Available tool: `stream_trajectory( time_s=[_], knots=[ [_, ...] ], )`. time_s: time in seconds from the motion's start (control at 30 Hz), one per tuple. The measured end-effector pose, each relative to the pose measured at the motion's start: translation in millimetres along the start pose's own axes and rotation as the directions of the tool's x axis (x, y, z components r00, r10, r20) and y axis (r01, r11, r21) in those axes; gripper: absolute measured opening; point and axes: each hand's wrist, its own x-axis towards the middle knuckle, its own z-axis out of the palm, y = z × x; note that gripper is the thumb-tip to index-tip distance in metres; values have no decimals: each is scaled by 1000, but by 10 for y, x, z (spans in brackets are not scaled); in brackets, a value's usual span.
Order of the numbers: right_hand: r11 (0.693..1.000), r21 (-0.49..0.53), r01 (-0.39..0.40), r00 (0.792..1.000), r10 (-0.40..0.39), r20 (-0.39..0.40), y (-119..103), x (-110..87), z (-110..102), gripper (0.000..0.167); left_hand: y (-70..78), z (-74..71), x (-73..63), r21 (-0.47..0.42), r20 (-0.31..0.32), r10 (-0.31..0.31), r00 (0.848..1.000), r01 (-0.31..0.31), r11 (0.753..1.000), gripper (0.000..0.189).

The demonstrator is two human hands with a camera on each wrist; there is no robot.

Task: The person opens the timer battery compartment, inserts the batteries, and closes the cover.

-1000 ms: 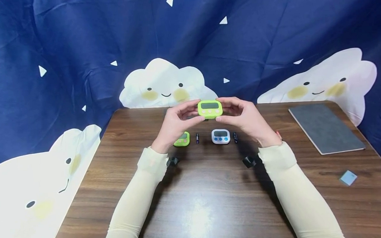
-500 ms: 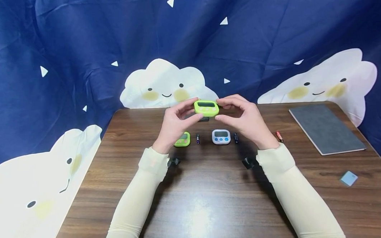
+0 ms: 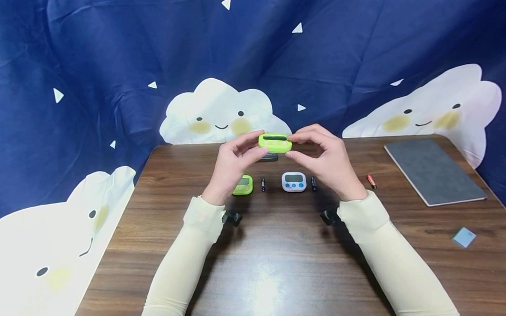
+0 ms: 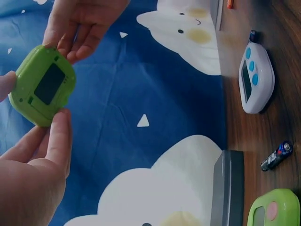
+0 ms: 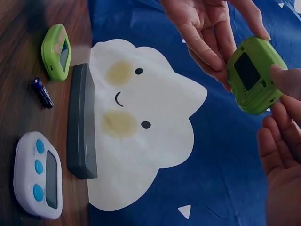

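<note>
A bright green digital timer (image 3: pixel 275 143) is held up above the far part of the table, its face tipped upward. My left hand (image 3: pixel 229 168) pinches its left end between thumb and fingers. My right hand (image 3: pixel 327 158) has thumb and fingertips at the right end. Seen from behind in the left wrist view, the timer's back (image 4: pixel 37 101) carries a dark rectangular panel. Below it on the table lie a second green timer (image 3: pixel 244 185), partly covered by my left wrist, and a white timer (image 3: pixel 294 181) with blue buttons.
Dark batteries (image 3: pixel 263 184) lie beside the table timers, and a red battery (image 3: pixel 372 181) lies right of my right wrist. A dark grey box (image 5: pixel 82 122) stands at the back edge. Further right are a grey notebook (image 3: pixel 434 170) and a small light-blue square (image 3: pixel 464 237).
The green timer has tipped back, so its screen looks narrower, and shifted slightly left. My right wrist moved a little inward, uncovering the red battery. The grey box shows more below the timer.
</note>
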Motion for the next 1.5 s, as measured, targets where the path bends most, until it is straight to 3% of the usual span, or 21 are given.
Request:
stream_trajectory(
  time_s=[0.2,0.53,0.8,1.0,1.1,1.3,1.5],
  knots=[
    [996,-47,72,997,-72,-3,14,22,4,33,4,-11,-4,12,-14,-25,1000,25,1000,49],
    [997,-32,77,997,-77,-1,24,26,2,32,-5,2,3,-23,-23,-55,998,54,998,45],
    [997,76,-34,999,32,22,62,33,-24,36,4,20,-7,-18,-21,-55,998,55,998,46],
    [991,92,-97,995,93,38,63,28,-41,38,-3,33,-7,-22,-16,-59,998,59,998,45],
    [996,50,-69,997,68,34,71,14,-43,37,-11,38,-9,-22,-16,-64,998,64,998,46],
    [985,-155,73,997,-75,-6,123,0,-53,31,-20,50,-14,13,-8,-86,996,86,996,46],
    [966,-230,121,991,-132,-32,149,7,-37,28,-18,86,-24,93,-12,-44,999,45,995,46]
  ],
)
